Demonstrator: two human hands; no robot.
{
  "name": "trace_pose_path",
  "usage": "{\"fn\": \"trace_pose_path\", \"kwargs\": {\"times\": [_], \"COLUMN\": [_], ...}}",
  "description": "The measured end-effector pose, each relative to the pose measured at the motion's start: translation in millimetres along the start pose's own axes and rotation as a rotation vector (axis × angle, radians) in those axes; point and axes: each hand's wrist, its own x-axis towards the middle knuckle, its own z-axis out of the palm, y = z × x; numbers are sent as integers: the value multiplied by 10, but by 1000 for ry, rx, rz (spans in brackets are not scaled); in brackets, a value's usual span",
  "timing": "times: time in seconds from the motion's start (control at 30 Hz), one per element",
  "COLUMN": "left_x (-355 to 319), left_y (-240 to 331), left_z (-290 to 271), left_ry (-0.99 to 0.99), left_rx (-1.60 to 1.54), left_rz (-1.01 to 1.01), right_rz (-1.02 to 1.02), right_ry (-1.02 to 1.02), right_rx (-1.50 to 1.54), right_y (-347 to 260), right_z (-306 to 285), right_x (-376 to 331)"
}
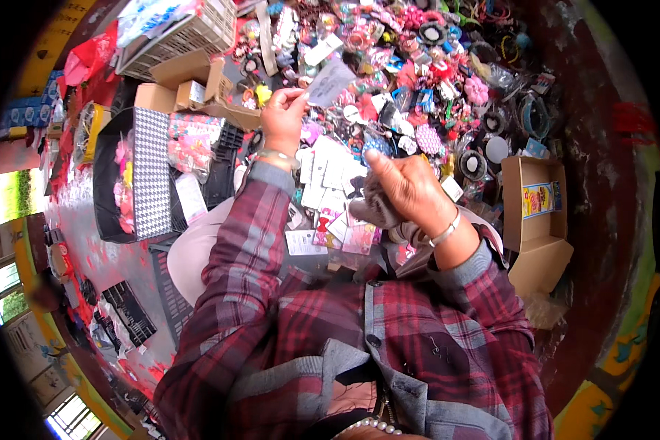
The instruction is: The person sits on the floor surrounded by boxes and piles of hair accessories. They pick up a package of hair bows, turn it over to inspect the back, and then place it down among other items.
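Red scraps point(73, 257) litter the floor point(143, 268) at the left of the frame, and bright windows point(11, 286) curve along that rim. Across the top and centre spreads a dense heap of hair accessories point(418, 81), mostly pink, red and black. At the upper left stands a pale plastic crate point(194, 37); below it is a box with a houndstooth side point(152, 172), and an open cardboard box point(517, 213) sits at the right. Near the middle, loose white cards point(323, 172) overlap between the person's two hands. The right hand point(411, 189), right of centre, is curled around a fuzzy grey-brown bundle point(376, 202), its thumb pointing to the upper left; most of the fingers are hidden. The left hand point(282, 121), above centre, has thumb and fingertips pinched together on the near corner of a pale, thin card point(331, 83). That card's long axis slants from those fingertips toward the upper right, away from the bundle, which lies to its lower right, well apart from it. Of the two hands, the right is level with the lower, loose cards and the left is just above them, so both are near that overlapping group.
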Motion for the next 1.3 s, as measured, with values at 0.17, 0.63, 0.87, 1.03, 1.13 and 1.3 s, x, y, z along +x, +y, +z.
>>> {"fn": "trace_pose_path", "kwargs": {"times": [0.17, 0.63, 0.87, 1.03, 1.13, 1.3], "left_x": [-391, -739, -406, -422, -438, -374], "left_y": [1535, 1644, 1378, 1322, 1322, 1347], "left_z": [-39, -648, -668, -514, -463, -479], "left_ry": [-28, -183, -342, -312, -207, -104], "left_rx": [578, 579, -772, -721, -727, -793], "left_rz": [1040, 1036, -340, -403, -358, -335], "right_rz": [178, 82, 40, 66, 139, 168], "right_ry": [87, -83, -85, -121, -158, -167], "right_rx": [476, 1099, 836, 709, 771, 732], "right_y": [58, -320, -173, -119, -162, -213], "right_z": [-99, 94, 181, 191, 199, 217], "right_x": [126, 422, 548, 560, 544, 506]}}
